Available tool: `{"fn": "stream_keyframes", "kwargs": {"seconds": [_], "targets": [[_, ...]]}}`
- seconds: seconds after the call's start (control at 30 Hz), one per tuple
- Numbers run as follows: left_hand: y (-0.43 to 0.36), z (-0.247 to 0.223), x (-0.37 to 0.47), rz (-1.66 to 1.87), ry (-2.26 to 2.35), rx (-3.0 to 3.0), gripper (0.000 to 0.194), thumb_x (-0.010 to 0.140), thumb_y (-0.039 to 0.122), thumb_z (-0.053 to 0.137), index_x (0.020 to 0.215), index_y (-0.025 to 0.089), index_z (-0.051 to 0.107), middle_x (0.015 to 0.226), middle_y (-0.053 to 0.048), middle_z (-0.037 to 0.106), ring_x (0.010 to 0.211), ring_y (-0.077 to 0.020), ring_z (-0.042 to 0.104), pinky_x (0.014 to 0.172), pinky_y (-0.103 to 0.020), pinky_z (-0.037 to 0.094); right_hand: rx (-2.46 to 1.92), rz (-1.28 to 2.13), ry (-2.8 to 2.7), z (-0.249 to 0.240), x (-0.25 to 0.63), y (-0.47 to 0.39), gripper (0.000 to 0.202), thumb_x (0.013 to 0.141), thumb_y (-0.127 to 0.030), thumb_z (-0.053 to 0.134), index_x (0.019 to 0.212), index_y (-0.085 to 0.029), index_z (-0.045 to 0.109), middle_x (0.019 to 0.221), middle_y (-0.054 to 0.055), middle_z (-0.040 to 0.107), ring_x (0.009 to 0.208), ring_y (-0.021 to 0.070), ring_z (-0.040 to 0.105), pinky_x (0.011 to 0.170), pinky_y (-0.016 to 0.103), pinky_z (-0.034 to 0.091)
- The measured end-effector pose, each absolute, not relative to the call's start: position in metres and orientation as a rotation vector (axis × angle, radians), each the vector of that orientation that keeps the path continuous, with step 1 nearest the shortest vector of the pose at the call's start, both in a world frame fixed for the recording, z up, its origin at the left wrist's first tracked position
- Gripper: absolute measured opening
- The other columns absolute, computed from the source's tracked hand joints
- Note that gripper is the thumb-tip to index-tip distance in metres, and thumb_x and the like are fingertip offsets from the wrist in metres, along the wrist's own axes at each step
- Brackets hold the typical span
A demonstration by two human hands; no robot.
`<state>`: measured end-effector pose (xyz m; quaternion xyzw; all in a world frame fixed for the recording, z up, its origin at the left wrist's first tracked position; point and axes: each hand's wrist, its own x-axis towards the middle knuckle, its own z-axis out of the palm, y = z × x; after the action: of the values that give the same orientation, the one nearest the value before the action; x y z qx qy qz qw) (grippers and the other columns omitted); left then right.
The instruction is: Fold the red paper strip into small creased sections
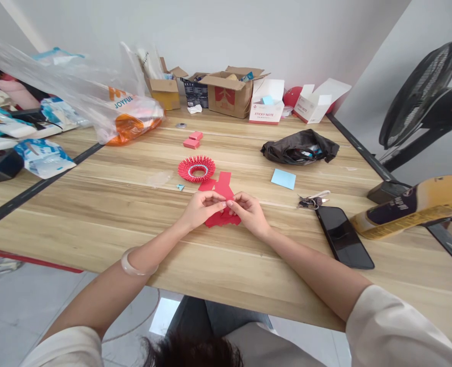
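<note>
Both hands meet above a loose pile of red paper pieces (225, 182) near the table's front edge. My left hand (206, 208) is closed, thumb and fingertips pinched on a small red paper piece. From the other side my right hand (249, 211) pinches at the same spot, thumb close to the left thumb. Most of the held piece is hidden by the fingers. Just behind the left hand lies a ring of folded red paper (196, 169) with a light blue inner edge. A small blue folded piece (180, 187) sits beside the ring.
Two red paper stacks (191, 143) lie behind the ring. To the right are a blue note pad (283, 179), black bag (300, 148), keys (310, 202), phone (344, 237) and bottle (413, 204). Boxes (231, 97) line the wall; a plastic bag (130, 120) stands left.
</note>
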<state>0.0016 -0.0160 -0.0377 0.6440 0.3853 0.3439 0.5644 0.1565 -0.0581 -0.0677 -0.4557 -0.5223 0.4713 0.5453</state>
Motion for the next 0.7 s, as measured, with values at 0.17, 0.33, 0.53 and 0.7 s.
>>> {"fn": "stream_keyframes", "kwargs": {"seconds": [0.17, 0.33, 0.53, 0.7], "targets": [[-0.0151, -0.0382, 0.0009, 0.804, 0.885, 1.522, 0.020, 0.066, 0.030, 0.071, 0.074, 0.013, 0.066, 0.068, -0.003, 0.067, 0.063, -0.0140, 0.061, 0.064, -0.025, 0.048, -1.059, 1.132, -1.233, -0.0679, 0.1569, -0.0580, 0.031, 0.073, -0.047, 0.063, 0.075, -0.018, 0.053, 0.063, -0.001, 0.060, 0.056, 0.0103, 0.056, 0.054, 0.023, 0.044], [-0.0143, -0.0375, 0.0010, 0.816, 0.870, 1.558, 0.018, 0.069, 0.031, 0.067, 0.070, 0.013, 0.065, 0.063, -0.002, 0.064, 0.061, -0.0139, 0.060, 0.064, -0.025, 0.047, -1.041, 1.144, -1.224, -0.0676, 0.1565, -0.0584, 0.029, 0.073, -0.045, 0.063, 0.075, -0.018, 0.052, 0.064, -0.001, 0.061, 0.056, 0.0100, 0.056, 0.054, 0.023, 0.043], [-0.0148, -0.0400, -0.0008, 0.818, 0.905, 1.736, 0.021, 0.075, 0.033, 0.060, 0.070, 0.013, 0.065, 0.065, -0.002, 0.065, 0.062, -0.0146, 0.060, 0.061, -0.024, 0.046, -1.069, 1.137, -1.230, -0.0683, 0.1563, -0.0583, 0.028, 0.074, -0.044, 0.062, 0.075, -0.017, 0.052, 0.064, -0.001, 0.059, 0.057, 0.0100, 0.056, 0.055, 0.023, 0.044], [-0.0158, -0.0414, -0.0018, 0.818, 0.898, 1.797, 0.024, 0.079, 0.035, 0.056, 0.069, 0.015, 0.063, 0.063, -0.001, 0.065, 0.061, -0.0147, 0.061, 0.060, -0.024, 0.046, -1.082, 1.135, -1.229, -0.0696, 0.1565, -0.0584, 0.025, 0.074, -0.041, 0.062, 0.075, -0.017, 0.053, 0.064, 0.000, 0.059, 0.057, 0.0104, 0.056, 0.056, 0.024, 0.046]]}}
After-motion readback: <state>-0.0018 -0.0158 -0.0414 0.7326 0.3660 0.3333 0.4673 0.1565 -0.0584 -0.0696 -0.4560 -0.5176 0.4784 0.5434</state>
